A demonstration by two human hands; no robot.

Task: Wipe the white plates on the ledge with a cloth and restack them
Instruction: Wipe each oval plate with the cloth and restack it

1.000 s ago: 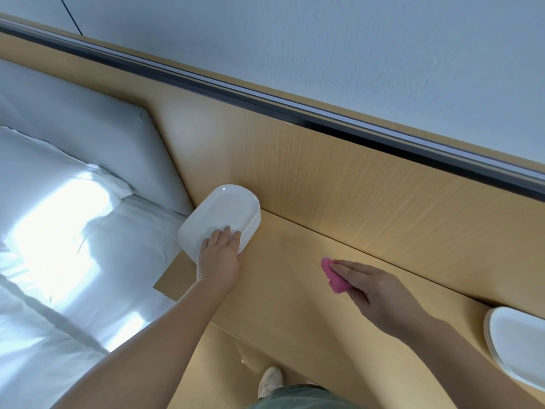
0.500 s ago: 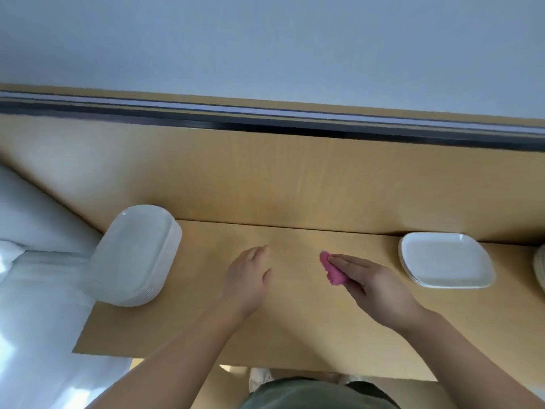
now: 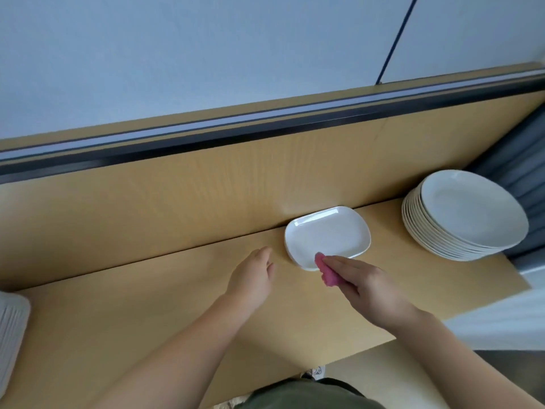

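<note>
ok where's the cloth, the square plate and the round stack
cloth (image 3: 326,273), head view, middle of the pink wad
square plate (image 3: 327,234), head view, bare centre
round stack (image 3: 472,211), head view, top plate's well

Glossy white plates (image 3: 327,237), matt wood-grain ledge (image 3: 147,305), fuzzy pink cloth (image 3: 417,274).

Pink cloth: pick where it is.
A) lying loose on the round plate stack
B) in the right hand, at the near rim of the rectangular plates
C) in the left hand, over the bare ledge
B: the right hand holds the pink cloth at the near rim of the rectangular plates, while the left hand is empty.
</note>
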